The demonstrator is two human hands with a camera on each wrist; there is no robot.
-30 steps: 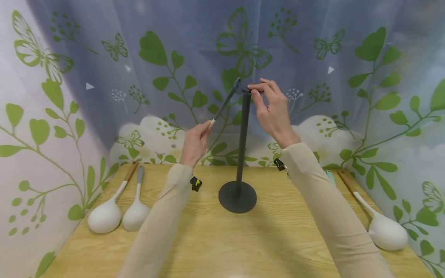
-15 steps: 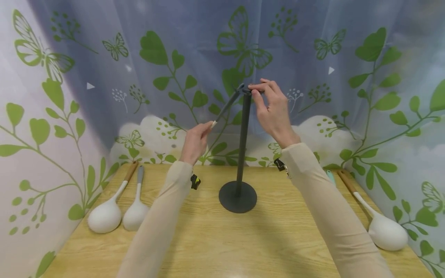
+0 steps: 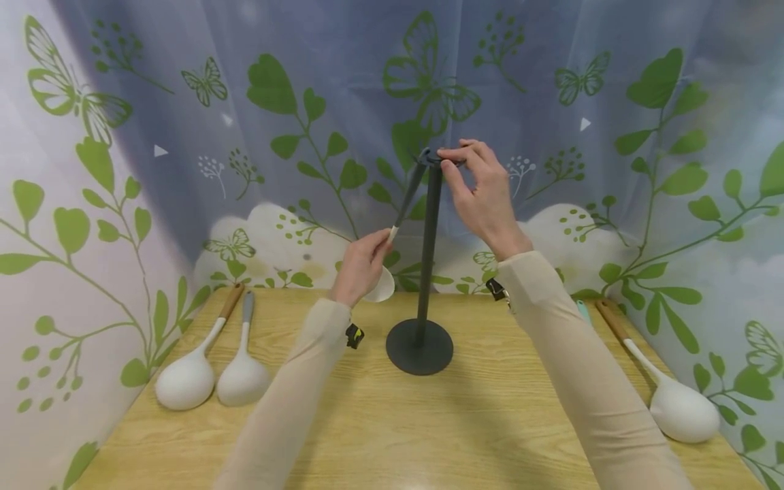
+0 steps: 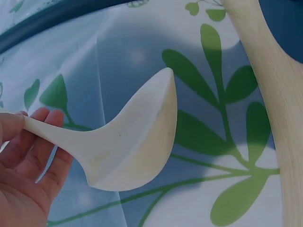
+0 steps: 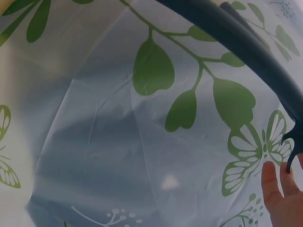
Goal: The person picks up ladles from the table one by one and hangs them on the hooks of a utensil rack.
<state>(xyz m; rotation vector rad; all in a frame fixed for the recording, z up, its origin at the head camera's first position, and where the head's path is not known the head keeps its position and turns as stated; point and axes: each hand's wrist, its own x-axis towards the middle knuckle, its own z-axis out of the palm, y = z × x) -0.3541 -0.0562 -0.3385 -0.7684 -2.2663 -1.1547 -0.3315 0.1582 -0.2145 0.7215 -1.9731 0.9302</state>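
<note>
My left hand (image 3: 360, 269) pinches the white neck of a ladle (image 3: 409, 197) whose grey handle slants up to the top of a dark stand (image 3: 429, 252). The handle's end overlaps the hooks (image 3: 433, 160) at the top of the post. In the left wrist view, the ladle's white bowl (image 4: 137, 146) hangs out beyond the fingers. My right hand (image 3: 484, 197) holds the stand's hooked top between thumb and fingertips. The right wrist view catches a small curved hook (image 5: 291, 158) at those fingertips.
On the wooden table (image 3: 392, 429), two white ladles lie at left, one with a brown handle (image 3: 185, 384) and one with a grey handle (image 3: 243, 381). Another brown-handled ladle (image 3: 682, 412) lies at right, near a mint-green handle (image 3: 582, 310). A printed curtain (image 3: 343, 41) hangs behind.
My left hand has moved right and slightly down, bringing the ladle more upright with its handle end at the hooks. Its bowl now shows beneath the hand. The right hand stays put.
</note>
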